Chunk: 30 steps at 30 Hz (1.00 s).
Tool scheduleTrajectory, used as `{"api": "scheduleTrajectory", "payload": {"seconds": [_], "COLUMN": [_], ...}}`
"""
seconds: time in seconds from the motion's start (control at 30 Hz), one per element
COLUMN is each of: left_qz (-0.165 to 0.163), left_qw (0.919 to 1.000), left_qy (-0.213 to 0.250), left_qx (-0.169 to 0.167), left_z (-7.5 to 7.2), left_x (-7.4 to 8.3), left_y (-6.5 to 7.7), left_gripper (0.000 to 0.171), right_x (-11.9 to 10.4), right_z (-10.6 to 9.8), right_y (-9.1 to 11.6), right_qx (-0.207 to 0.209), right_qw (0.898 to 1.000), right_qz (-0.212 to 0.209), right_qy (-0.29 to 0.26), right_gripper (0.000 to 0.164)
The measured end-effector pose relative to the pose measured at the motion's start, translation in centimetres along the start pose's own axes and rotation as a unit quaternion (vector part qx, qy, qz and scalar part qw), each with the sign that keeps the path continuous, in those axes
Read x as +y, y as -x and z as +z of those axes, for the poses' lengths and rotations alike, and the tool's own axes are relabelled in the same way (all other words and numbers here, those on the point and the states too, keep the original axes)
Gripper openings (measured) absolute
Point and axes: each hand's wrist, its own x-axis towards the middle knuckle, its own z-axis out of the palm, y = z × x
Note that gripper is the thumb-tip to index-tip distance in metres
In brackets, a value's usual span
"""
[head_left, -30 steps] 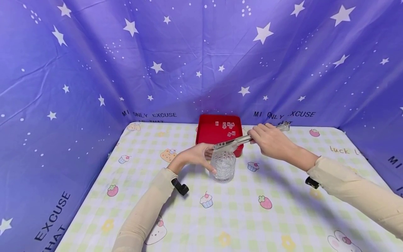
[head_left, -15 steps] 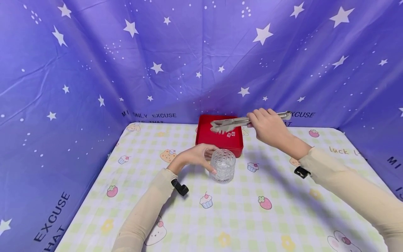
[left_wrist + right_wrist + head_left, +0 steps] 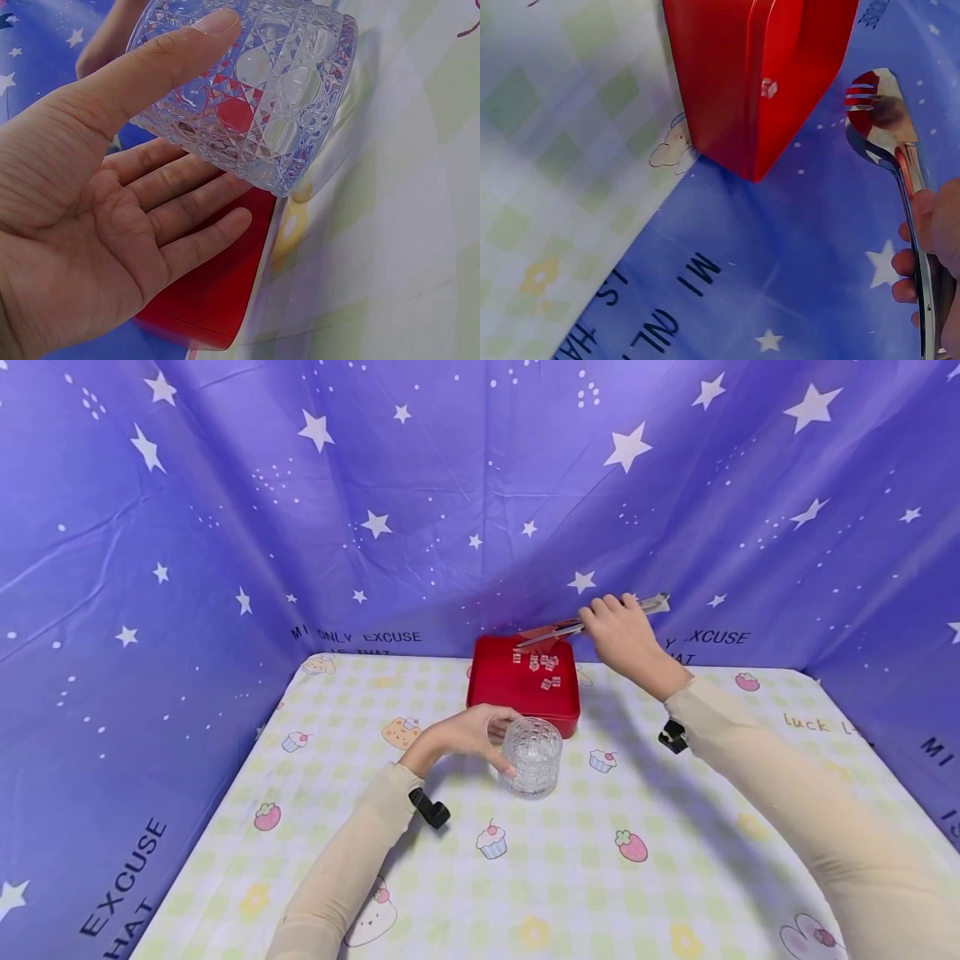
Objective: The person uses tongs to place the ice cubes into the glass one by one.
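Observation:
A clear, cut-pattern drinking glass [image 3: 536,760] stands upright on the table. My left hand [image 3: 471,731] holds it from the left, thumb across the near side and fingers behind. In the left wrist view the thumb [image 3: 161,60] lies over the patterned wall. Farther back, my right hand [image 3: 624,639] grips metal serving tongs [image 3: 558,632] around their arms. The tongs' tips hang over the back of a red tray [image 3: 510,697]. Several small clear cubes [image 3: 534,662] lie in that tray. In the right wrist view the tongs' slotted head [image 3: 885,112] shows no cube in it.
A pale green checked tablecloth [image 3: 570,893] with cartoon prints covers the table. Purple star-printed cloth [image 3: 420,560] hangs behind and on both sides, close to the table's back edge. The red tray stands at that back edge, just behind the glass.
The right hand has lifted the tongs from over the glass and carried them back above the red tray. The left hand and the glass have stayed in place.

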Motion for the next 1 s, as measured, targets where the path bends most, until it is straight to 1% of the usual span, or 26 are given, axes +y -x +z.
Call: {"api": "scheduleTrajectory", "payload": {"seconds": [0.07,0.13,0.23,0.3,0.5,0.73,0.83,1.0], "left_qz": [0.000,0.001,0.001,0.002,0.005,0.004,0.004,0.007], "left_qw": [1.0000,1.0000,1.0000,1.0000,0.9999,1.0000,1.0000,1.0000], "left_qy": [-0.001,-0.004,-0.007,-0.008,-0.009,-0.002,-0.001,0.000], "left_qx": [0.000,0.001,0.000,-0.001,0.000,0.000,0.001,0.001], "left_z": [0.0,0.0,0.0,0.0,0.0,0.0,0.0,0.0], "left_x": [0.0,0.0,0.1,0.1,0.1,-0.2,-0.2,-0.3], "left_y": [0.0,0.0,0.1,0.1,0.0,-0.1,-0.1,-0.1], "left_gripper": [0.072,0.073,0.073,0.072,0.073,0.073,0.073,0.072], "right_x": [0.2,0.2,0.3,0.2,-0.2,-0.5,-0.6,-0.6], "right_z": [0.6,1.2,2.1,2.7,3.7,4.2,4.4,4.8], "right_y": [-0.2,-0.3,-0.5,-0.6,-0.5,-0.5,-0.5,-0.5], "right_qx": [-0.020,-0.049,-0.094,-0.113,-0.150,-0.207,-0.218,-0.224], "right_qw": [1.000,0.999,0.995,0.993,0.987,0.976,0.973,0.972], "right_qz": [0.011,0.021,0.031,0.036,0.049,0.066,0.069,0.071], "right_qy": [0.000,0.003,0.008,0.010,0.014,0.013,0.013,0.015], "right_gripper": [0.011,0.010,0.010,0.010,0.008,0.012,0.013,0.015]}}
